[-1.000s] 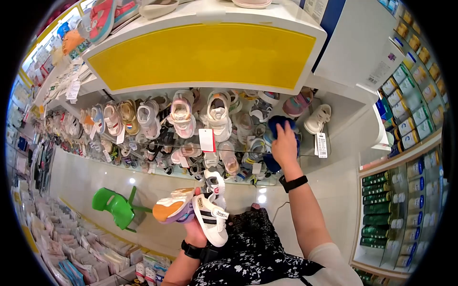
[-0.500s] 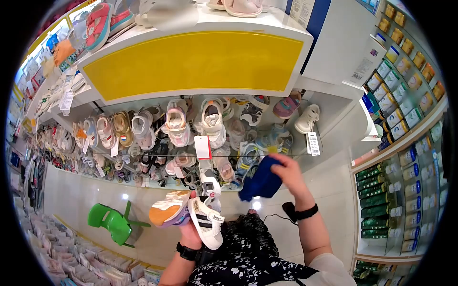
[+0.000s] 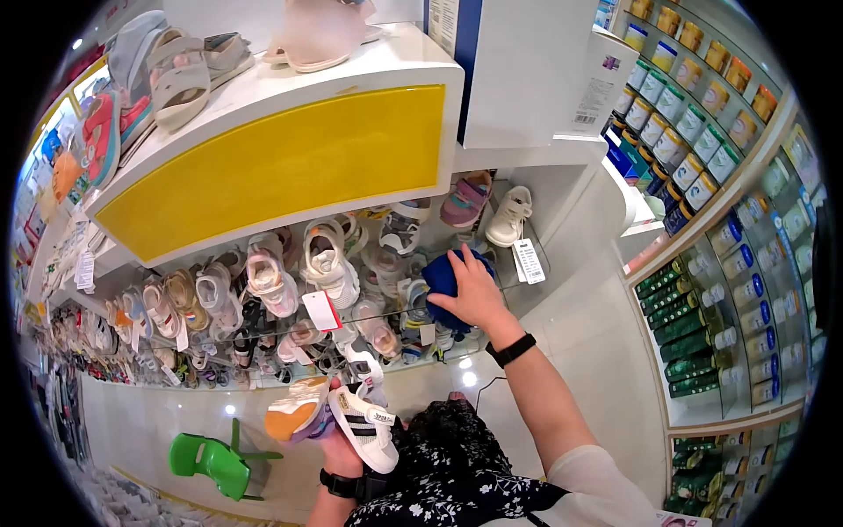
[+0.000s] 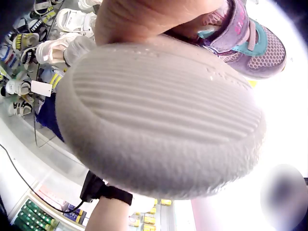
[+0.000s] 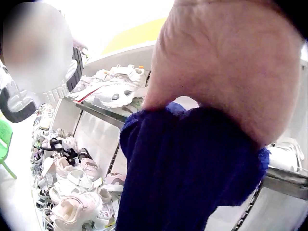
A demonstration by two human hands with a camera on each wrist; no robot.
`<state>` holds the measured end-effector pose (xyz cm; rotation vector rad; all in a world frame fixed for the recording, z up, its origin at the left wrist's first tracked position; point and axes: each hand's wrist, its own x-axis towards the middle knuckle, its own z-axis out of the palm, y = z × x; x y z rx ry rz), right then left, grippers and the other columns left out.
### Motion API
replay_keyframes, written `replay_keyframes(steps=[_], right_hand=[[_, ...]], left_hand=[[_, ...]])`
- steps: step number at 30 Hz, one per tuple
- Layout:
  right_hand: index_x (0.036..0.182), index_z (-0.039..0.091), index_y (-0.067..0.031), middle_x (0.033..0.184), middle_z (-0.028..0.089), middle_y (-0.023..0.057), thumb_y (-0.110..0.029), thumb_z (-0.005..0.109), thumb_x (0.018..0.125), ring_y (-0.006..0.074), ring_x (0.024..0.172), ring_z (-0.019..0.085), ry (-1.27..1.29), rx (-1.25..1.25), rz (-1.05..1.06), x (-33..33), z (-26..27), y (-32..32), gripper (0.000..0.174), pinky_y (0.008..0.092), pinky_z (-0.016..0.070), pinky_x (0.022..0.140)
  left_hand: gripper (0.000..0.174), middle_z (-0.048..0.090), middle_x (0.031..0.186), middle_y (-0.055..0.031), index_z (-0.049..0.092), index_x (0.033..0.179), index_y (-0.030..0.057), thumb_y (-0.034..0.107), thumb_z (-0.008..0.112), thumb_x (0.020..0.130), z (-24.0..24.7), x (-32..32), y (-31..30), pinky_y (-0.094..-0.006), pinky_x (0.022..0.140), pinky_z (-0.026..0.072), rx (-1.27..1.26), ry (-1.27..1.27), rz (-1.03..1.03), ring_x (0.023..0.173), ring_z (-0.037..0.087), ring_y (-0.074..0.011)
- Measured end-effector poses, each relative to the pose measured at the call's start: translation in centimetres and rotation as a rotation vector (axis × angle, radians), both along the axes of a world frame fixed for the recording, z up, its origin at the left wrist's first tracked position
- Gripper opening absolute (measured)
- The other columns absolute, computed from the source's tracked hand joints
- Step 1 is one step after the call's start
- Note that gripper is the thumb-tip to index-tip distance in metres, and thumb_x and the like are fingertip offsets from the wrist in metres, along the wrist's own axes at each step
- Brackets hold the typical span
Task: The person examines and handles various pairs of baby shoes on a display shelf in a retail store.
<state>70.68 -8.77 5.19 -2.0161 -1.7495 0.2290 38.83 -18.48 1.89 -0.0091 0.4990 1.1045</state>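
Observation:
My left hand (image 3: 342,455) grips several small shoes at the bottom centre of the head view: a white one with black stripes (image 3: 363,429), and one with an orange and white sole (image 3: 297,411). In the left wrist view my fingers (image 4: 149,19) lie against a pale ribbed sole (image 4: 163,106), and a purple and teal shoe (image 4: 257,50) is beside them. On the glass shelf, my right hand (image 3: 479,297) holds a bunched blue cloth (image 3: 442,279), which hangs below the palm in the right wrist view (image 5: 178,168). Some fingertips are hidden there.
Rows of small shoes (image 3: 272,285) fill the glass shelves left of the cloth. A cream shoe (image 3: 511,217) with a tag and a pink-purple shoe (image 3: 465,200) stand behind it. A yellow-fronted counter (image 3: 272,176) overhangs the shelf. A green chair (image 3: 215,464) stands on the floor.
The cloth was lifted off the shelf, swung out over its front edge, and is back against the shelf under my right hand. My left hand still holds the shoes; the view has shifted right.

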Motion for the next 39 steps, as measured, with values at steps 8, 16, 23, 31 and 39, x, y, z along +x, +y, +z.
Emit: replay_keyframes(steps=[8,16,23,31,39], right_hand=[[0.143,0.036,-0.0054,0.151,0.028,0.0213,-0.027,0.076,0.070,0.0383,0.130,0.039,0.033,-0.079,-0.104,4.8,0.0,-3.3,0.087,0.0414,0.0361,0.107],[0.130,0.050,-0.0058,0.127,0.045,0.0205,0.008,0.056,0.062,0.0399,0.117,0.046,0.312,0.051,-0.121,6.9,-1.2,-8.3,0.069,0.0395,0.0399,0.102],[0.114,0.051,-0.0031,0.114,0.049,0.0198,0.003,0.060,0.069,0.0400,0.111,0.050,0.292,0.306,-0.054,3.7,3.6,-0.2,0.047,0.0406,0.0419,0.098],[0.139,0.041,-0.0048,0.143,0.038,0.0244,-0.027,0.072,0.079,0.0402,0.124,0.043,0.016,0.015,0.057,3.1,0.5,-0.2,0.071,0.0439,0.0383,0.104],[0.133,0.045,-0.0047,0.140,0.044,0.0175,0.001,0.061,0.080,0.0332,0.119,0.050,0.369,0.241,0.149,4.6,-3.9,-8.4,0.056,0.0406,0.0409,0.102]], left_hand=[[0.041,0.064,0.116,-0.0084,0.063,0.119,0.0217,0.050,0.051,0.092,-0.8,1.1,1.3,-0.0478,0.077,0.0549,-0.044,-0.041,0.061,0.091,0.064,-0.0306],[0.044,0.064,0.118,-0.0092,0.062,0.120,0.0171,0.050,0.054,0.091,-0.7,2.0,1.9,-0.0480,0.082,0.0535,0.002,-0.064,0.070,0.097,0.063,-0.0303],[0.042,0.064,0.115,-0.0096,0.061,0.121,0.0194,0.048,0.054,0.091,-0.1,3.7,2.4,-0.0497,0.079,0.0535,0.038,-0.053,0.054,0.091,0.064,-0.0309],[0.043,0.066,0.111,-0.0085,0.060,0.123,0.0230,0.051,0.052,0.092,0.8,5.0,1.1,-0.0464,0.081,0.0529,-0.027,-0.012,0.035,0.093,0.063,-0.0297],[0.046,0.066,0.112,-0.0091,0.060,0.123,0.0221,0.053,0.052,0.091,0.2,5.4,1.8,-0.0480,0.081,0.0526,-0.031,0.033,0.043,0.093,0.064,-0.0298]])
